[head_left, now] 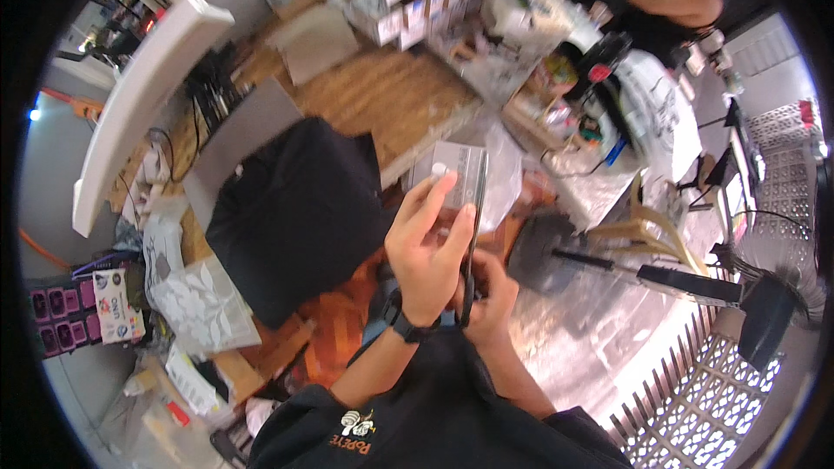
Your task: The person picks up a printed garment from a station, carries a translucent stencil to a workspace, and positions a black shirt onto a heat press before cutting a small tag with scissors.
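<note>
In front of my body, my left hand point(426, 243) holds a flat grey rectangular thing point(463, 165) with a dark edge and small round marks. Its fingers lie across the face, and a dark watch point(401, 321) circles that wrist. My right hand point(491, 300) is curled just below, around a black strip point(468, 295) at the thing's lower end; some of its fingers are hidden. Behind the grey thing is a clear plastic sheet or bag point(502, 174). To the left, a black cloth garment point(295, 208) drapes over a grey board point(261, 126).
A wooden table point(391, 91) extends ahead, with stacked boxes point(417, 0) at its back. A long white curved bar point(139, 113) rises at the left. Right of me are a cluttered side table point(591, 182), a wooden chair point(651, 230) and a black fan point(773, 317). Another person point(660, 0) sits far right.
</note>
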Demonstrator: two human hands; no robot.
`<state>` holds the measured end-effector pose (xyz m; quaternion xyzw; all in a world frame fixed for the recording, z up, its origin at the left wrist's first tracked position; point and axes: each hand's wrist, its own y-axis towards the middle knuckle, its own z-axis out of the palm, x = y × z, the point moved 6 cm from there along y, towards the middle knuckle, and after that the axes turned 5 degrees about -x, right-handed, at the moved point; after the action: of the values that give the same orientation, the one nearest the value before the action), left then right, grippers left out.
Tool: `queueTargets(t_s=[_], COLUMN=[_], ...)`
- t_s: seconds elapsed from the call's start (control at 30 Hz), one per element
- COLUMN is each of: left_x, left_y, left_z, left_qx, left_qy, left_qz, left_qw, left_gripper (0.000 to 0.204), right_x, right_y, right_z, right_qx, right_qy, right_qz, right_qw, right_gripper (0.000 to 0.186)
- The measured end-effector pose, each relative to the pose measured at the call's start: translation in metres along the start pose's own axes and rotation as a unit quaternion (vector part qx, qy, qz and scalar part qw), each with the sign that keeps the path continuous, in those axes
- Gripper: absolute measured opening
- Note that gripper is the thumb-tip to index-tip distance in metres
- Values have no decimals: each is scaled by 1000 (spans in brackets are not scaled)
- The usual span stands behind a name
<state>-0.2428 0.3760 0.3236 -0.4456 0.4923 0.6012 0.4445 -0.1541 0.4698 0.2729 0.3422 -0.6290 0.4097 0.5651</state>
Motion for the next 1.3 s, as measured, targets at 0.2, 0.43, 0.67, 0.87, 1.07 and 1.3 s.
queueTargets(t_s=[0.2,0.43,0.67,0.87,1.07,1.3], left_x=[151,266,379,415,398,353], left_y=[-23,-20,3,-3,-18,-51], left_z=[20,51,66,63,37,-14], left_qx=[-40,-46,-34,-83,-61,135], left_qy=[-2,63,184,107,63,150], left_qz=[-209,-223,-201,-287,-320,-297], left_qw=[977,972,962,948,943,933], left_gripper=[37,37,39,36,30,7], right_x=[-113,-191,-296,-308,-277,-256], right_y=[46,100,165,181,188,153], right_z=[-24,-46,-50,-61,-87,-69], right_qx=[23,-2,1,-23,-74,-22], right_qy=[-92,-69,-94,-117,-81,-237], right_qz=[88,183,152,224,218,100], right_qw=[992,981,984,967,970,966], right_gripper=[28,26,26,30,37,38])
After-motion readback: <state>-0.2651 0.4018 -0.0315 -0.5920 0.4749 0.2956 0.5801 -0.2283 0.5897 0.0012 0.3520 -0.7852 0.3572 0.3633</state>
